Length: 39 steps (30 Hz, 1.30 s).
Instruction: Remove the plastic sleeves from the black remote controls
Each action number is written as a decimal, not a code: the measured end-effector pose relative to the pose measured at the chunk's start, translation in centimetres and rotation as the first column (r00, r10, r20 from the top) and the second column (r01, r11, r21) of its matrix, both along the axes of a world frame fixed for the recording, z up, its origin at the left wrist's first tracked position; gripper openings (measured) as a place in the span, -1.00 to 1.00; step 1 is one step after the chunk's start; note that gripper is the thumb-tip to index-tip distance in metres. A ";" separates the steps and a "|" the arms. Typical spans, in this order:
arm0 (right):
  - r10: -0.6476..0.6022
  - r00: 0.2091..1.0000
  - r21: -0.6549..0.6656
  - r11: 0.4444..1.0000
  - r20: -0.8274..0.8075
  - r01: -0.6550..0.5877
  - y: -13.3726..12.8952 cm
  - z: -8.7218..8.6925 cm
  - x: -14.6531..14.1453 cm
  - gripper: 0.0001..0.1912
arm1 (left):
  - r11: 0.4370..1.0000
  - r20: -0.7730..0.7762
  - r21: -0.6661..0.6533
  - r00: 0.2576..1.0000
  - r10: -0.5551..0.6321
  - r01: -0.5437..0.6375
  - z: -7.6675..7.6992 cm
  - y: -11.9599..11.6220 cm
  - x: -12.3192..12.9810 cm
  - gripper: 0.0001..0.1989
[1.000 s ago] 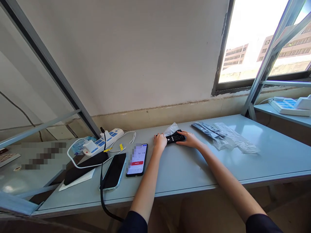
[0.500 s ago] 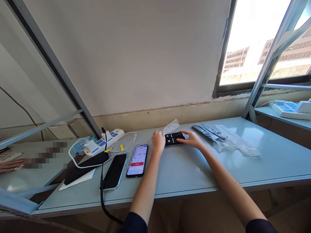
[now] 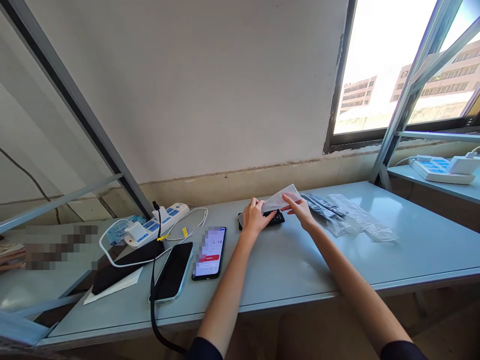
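Observation:
A black remote control [image 3: 276, 218] with rows of small buttons lies on the desk, partly covered by my hands. Above it a clear, whitish plastic sleeve [image 3: 278, 200] stretches between them. My left hand [image 3: 255, 216] is closed on the sleeve's left end, its thumb reaching over the remote. At the sleeve's right side, my right hand [image 3: 298, 209] grips the edge between thumb and fingers. Just right of that hand lie dark items in clear plastic wrapping [image 3: 326, 212], with a crumpled clear bag [image 3: 365, 217] beside them.
Left of my arm are a lit phone [image 3: 209, 252], a dark-screened phone [image 3: 174, 272], a black pouch [image 3: 127, 267] and a white power strip [image 3: 157, 225] with cables. A black strap [image 3: 153, 295] hangs over the desk edge [image 3: 300, 300]. Metal posts frame both sides.
The sleeve has come down and right, now spread between both hands over the remote. My right hand has left the remote for the sleeve. The camera view has shifted slightly.

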State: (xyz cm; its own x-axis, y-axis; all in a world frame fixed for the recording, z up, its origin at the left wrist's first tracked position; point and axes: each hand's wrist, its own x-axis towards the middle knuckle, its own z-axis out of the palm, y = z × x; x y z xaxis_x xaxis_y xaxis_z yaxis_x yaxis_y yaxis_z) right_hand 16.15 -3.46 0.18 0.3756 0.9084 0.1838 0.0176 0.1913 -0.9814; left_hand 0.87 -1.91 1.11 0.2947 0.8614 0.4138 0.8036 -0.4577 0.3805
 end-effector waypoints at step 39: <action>-0.753 0.581 0.138 0.640 0.310 0.756 0.4 -1.3 6.4 -0.54 | 0.978 0.417 0.010 0.890 0.185 -0.208 0.6 2.0 -2.6 -0.90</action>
